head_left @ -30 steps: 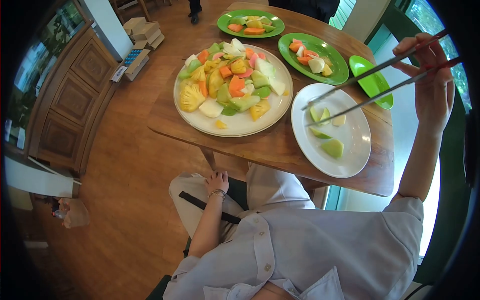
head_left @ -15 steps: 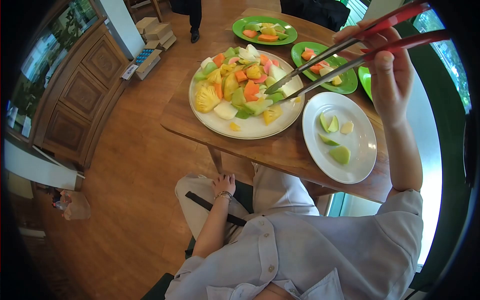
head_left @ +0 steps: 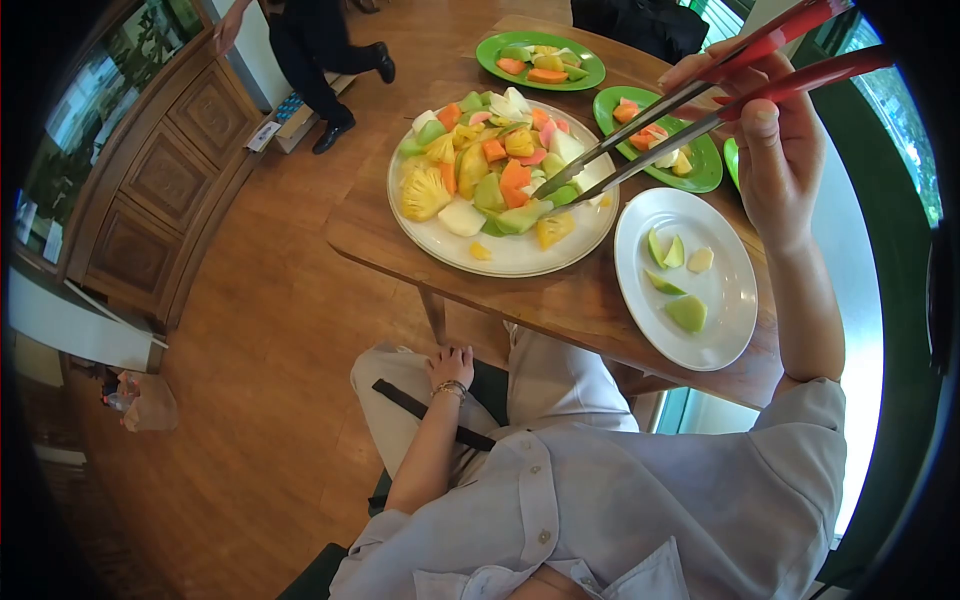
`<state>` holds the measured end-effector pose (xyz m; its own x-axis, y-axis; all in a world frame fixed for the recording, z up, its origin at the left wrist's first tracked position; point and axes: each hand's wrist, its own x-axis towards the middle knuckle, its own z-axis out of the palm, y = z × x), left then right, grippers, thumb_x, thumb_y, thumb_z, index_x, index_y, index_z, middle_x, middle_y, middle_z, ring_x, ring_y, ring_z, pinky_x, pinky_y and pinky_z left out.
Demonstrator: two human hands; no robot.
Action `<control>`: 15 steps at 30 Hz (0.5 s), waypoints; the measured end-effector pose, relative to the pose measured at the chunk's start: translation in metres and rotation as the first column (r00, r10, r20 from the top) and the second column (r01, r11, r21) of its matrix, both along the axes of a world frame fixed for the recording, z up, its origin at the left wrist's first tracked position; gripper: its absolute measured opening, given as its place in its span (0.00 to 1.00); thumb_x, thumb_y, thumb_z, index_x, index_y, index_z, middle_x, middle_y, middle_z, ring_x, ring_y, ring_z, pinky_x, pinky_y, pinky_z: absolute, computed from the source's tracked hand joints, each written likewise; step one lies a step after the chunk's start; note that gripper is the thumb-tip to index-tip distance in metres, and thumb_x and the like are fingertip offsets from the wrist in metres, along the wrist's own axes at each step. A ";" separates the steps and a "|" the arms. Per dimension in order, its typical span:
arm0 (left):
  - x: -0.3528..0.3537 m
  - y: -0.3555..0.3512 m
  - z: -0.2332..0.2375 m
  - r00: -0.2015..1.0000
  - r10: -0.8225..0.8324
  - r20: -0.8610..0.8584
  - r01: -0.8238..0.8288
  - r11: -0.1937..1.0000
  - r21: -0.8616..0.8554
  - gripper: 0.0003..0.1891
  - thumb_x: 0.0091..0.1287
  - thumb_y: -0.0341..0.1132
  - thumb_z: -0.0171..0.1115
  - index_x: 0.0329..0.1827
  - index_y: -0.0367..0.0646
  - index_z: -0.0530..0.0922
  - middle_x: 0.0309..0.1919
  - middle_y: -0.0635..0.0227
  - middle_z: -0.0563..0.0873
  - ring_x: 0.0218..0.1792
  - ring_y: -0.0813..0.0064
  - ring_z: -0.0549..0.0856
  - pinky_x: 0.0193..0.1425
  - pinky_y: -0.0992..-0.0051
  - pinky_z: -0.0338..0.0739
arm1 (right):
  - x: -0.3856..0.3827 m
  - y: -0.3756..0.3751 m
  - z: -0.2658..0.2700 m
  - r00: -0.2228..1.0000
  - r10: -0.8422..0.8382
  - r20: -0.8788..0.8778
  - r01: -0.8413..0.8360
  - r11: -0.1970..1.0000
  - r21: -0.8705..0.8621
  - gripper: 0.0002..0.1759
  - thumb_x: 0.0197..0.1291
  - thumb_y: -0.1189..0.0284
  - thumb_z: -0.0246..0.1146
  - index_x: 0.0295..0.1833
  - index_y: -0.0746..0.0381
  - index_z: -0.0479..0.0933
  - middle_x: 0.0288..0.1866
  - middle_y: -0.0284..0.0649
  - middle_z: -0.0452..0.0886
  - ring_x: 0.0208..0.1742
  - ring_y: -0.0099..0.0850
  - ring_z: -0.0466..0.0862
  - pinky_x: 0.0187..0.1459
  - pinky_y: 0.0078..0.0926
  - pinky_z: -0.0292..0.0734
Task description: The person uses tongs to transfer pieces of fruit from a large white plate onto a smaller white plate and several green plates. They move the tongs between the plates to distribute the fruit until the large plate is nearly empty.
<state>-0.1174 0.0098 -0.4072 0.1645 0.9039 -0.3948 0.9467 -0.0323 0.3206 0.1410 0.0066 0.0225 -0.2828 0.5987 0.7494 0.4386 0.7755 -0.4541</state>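
My right hand [head_left: 775,165] is raised over the table's right side, closed around a pair of red-handled metal tongs [head_left: 650,154]. The two tips of the tongs are spread, right at pale green fruit pieces on the near right part of a large white platter [head_left: 500,264]. Heaped on that platter are pineapple wedges [head_left: 426,192], orange chunks [head_left: 515,184] and green and white pieces. Closest below my right hand is an oval white plate [head_left: 735,325] with several green slices [head_left: 686,313] and a small pale piece. My left hand [head_left: 450,367] lies on my knee, fingers spread, holding nothing.
Green plates of cut fruit stand farther back, one at the far edge [head_left: 492,74] and one at the right [head_left: 706,170] beside the platter. A person [head_left: 315,75] in dark trousers is on the wooden floor at the upper left. A paper bag [head_left: 152,402] sits at far left.
The tongs' tips have shifted slightly at the platter's green pieces. The person in dark trousers has moved left, toward the cabinet. The view has turned a little; my left hand stays put.
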 end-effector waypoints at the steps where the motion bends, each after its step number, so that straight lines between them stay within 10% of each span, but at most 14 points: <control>1: 0.000 0.000 -0.001 1.000 -0.005 0.001 0.005 1.000 0.014 0.24 0.62 0.52 0.33 0.48 0.49 0.73 0.56 0.67 0.67 0.57 0.63 0.63 0.61 0.56 0.46 | -0.001 0.000 0.000 1.000 0.002 0.013 -0.003 1.000 0.018 0.23 0.60 0.61 0.45 0.51 0.70 0.60 0.42 0.51 0.72 0.43 0.34 0.76 0.43 0.26 0.75; 15: -0.001 0.000 -0.003 1.000 -0.004 -0.003 0.004 0.999 0.034 0.25 0.62 0.52 0.32 0.49 0.48 0.72 0.54 0.64 0.68 0.57 0.62 0.63 0.61 0.56 0.46 | 0.004 -0.001 0.000 0.999 -0.017 -0.034 0.018 1.000 0.016 0.23 0.60 0.61 0.45 0.51 0.71 0.60 0.41 0.52 0.72 0.43 0.37 0.76 0.42 0.30 0.76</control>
<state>-0.1185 0.0098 -0.4103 0.1671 0.9163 -0.3639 0.9474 -0.0471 0.3166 0.1447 0.0057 0.0228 -0.2468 0.5909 0.7681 0.4368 0.7754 -0.4561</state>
